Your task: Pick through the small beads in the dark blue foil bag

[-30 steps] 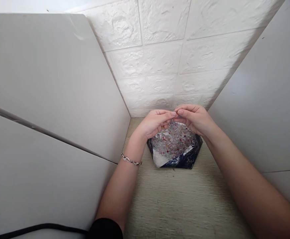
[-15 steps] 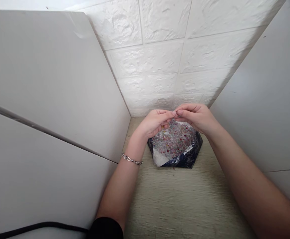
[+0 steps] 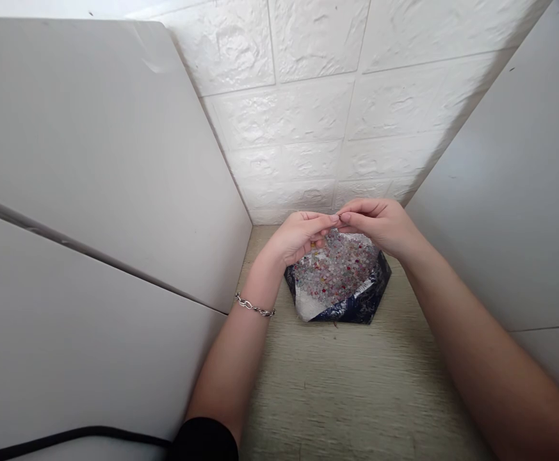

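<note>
A dark blue patterned hexagonal box (image 3: 362, 307) sits on the pale wood-grain tabletop (image 3: 346, 390) near the back wall. It is filled with several small clear, pink and red beads (image 3: 337, 272). My left hand (image 3: 298, 237) and my right hand (image 3: 380, 224) hover just above the box's far side. Their fingertips meet in a pinch at the middle. Whatever they pinch is too small to make out. A silver chain bracelet (image 3: 254, 309) circles my left wrist.
Grey partition panels stand close on the left (image 3: 91, 211) and right (image 3: 514, 192), forming a narrow booth. A white embossed brick-pattern wall (image 3: 327, 109) closes the back. A black cable (image 3: 77, 438) runs along the lower left.
Both hands have stayed pinched together over the box, drifting only very slightly upward. Nothing else has moved.
</note>
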The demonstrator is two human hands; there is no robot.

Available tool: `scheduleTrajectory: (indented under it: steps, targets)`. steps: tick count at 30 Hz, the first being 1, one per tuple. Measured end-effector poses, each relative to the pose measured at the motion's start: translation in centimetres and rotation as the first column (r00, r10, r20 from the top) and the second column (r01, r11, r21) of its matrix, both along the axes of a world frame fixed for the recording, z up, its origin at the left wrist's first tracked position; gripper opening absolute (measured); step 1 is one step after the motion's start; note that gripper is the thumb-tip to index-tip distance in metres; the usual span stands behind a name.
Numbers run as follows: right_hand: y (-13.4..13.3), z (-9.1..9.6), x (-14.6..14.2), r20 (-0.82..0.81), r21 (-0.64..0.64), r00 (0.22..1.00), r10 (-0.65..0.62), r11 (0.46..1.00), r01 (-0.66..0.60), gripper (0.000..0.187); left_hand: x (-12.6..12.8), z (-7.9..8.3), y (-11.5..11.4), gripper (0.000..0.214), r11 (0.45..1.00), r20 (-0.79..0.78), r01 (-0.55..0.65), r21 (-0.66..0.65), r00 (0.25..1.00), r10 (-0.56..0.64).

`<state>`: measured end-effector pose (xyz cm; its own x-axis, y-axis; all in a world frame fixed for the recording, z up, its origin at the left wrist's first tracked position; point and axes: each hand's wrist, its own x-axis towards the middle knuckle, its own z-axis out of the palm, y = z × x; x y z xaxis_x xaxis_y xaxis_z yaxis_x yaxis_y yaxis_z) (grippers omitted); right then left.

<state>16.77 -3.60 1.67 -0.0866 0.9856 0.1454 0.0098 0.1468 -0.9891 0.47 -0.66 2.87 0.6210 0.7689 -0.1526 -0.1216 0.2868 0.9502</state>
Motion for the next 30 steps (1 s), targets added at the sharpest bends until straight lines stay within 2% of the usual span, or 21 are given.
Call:
scheduleTrajectory:
  steps: [30]
  targets:
    - [-0.14, 0.67, -0.19, 0.122, 0.077, 0.989, -0.079, 0.995, 0.070, 0.007, -0.01, -0.09, 0.15, 0.018, 1.000, -0.042, -0.011, -0.024, 0.999, 0.010]
